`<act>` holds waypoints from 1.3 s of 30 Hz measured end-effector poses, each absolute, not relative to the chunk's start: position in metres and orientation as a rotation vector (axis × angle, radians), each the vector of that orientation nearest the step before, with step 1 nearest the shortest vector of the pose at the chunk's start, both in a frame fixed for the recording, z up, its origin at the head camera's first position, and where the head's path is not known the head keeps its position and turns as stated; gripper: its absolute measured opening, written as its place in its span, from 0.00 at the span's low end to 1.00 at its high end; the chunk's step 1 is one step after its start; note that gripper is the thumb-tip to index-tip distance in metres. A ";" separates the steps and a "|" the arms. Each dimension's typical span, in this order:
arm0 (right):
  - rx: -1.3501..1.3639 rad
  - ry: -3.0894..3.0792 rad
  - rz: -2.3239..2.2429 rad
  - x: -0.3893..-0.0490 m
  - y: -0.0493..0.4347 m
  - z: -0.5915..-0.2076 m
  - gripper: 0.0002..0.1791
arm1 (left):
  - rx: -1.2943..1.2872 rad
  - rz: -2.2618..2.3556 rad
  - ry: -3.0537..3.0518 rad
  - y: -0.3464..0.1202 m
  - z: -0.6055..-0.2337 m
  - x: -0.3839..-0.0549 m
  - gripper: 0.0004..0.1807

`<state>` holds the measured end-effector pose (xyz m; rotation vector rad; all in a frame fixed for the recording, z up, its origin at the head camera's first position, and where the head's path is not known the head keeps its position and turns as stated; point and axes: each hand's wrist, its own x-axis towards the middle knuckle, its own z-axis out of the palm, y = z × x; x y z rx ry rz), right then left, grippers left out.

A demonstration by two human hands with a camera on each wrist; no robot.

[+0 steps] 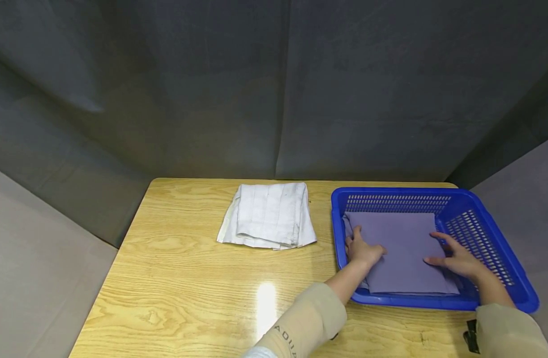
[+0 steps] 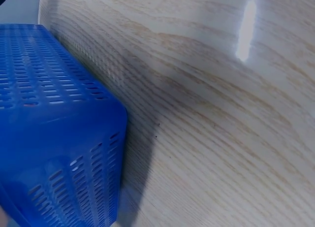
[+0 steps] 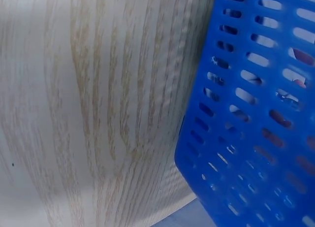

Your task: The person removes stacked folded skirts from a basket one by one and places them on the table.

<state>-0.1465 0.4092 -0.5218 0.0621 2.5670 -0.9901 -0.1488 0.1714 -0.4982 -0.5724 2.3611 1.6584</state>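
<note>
A folded purple cloth (image 1: pixel 404 248) lies flat inside a blue plastic basket (image 1: pixel 500 238). My left hand (image 1: pixel 363 251) is over the cloth's left side, thumb spread across its top and the other fingers along its left edge. At the right edge, my right hand (image 1: pixel 457 258) reaches in with thumb and index finger apart, their tips at the cloth. Under the purple cloth, other fabric shows along the left side. Both wrist views show mainly the basket's perforated outer walls, (image 2: pixel 54 133) and the tabletop, with the hands mostly hidden.
A folded white cloth (image 1: pixel 271 214) lies on the wooden table (image 1: pixel 189 288) left of the basket. Dark curtains (image 1: pixel 211 99) hang behind the table, with grey panels at both sides. The basket stands near the table's right end.
</note>
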 end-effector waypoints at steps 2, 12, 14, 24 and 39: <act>0.069 2.552 -1.006 -0.147 0.409 -0.522 0.49 | -0.572 1.666 2.344 0.171 -0.498 -0.149 0.43; 0.066 2.536 -1.015 -0.146 0.407 -0.523 0.49 | -0.603 1.672 2.281 0.171 -0.495 -0.148 0.47; 0.064 2.534 -1.018 -0.146 0.407 -0.523 0.50 | -0.602 1.673 2.277 0.171 -0.495 -0.149 0.47; 0.048 2.534 -1.010 -0.147 0.408 -0.525 0.49 | -0.646 1.735 2.211 0.172 -0.496 -0.150 0.44; 0.050 2.509 -1.088 -0.147 0.409 -0.525 0.49 | -0.520 1.882 2.234 0.174 -0.499 -0.150 0.47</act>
